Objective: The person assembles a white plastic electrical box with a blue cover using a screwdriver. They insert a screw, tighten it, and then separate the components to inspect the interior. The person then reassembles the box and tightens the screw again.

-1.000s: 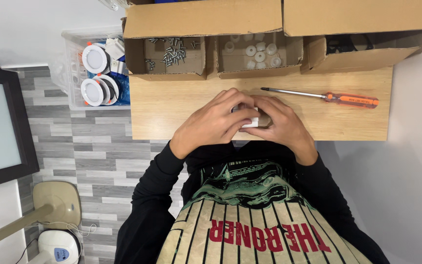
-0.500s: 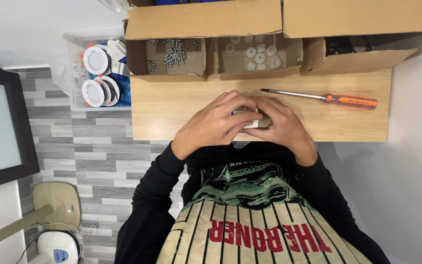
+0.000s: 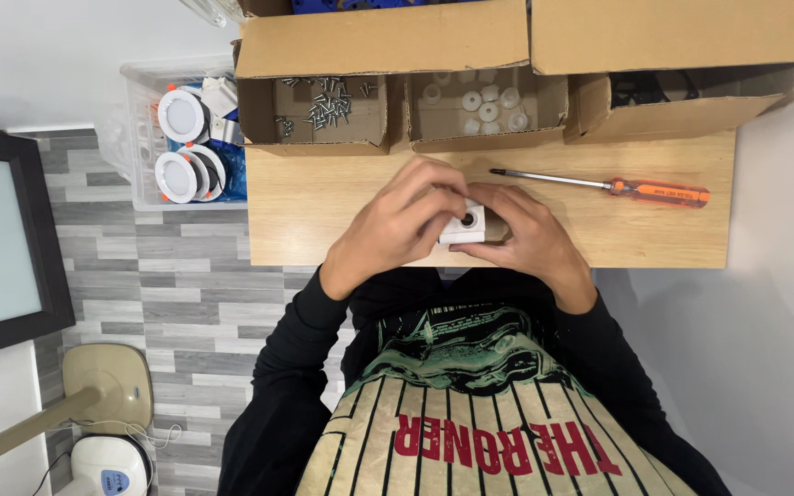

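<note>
Both hands are meeting just above the near edge of the wooden table (image 3: 323,220), cupping a small white block (image 3: 464,223) with a dark round hole in its face. The left hand (image 3: 397,230) is curling over it from the side, fingers bent across its top, while the right hand (image 3: 530,243) is cradling it from below and behind — both closed on the piece, neither spread wide. The block is looking like rigid moulded plastic — light, hard and fairly smooth, so pinching its flat sides seems the surest hold. Beyond the hands an orange-handled screwdriver (image 3: 604,186) is lying on the table, untouched. Farther back, open cardboard boxes are sitting in a row: one with dark screws (image 3: 323,106), one with white round parts (image 3: 487,103). Off to the left a clear bin is holding round white light fittings (image 3: 181,147).
</note>
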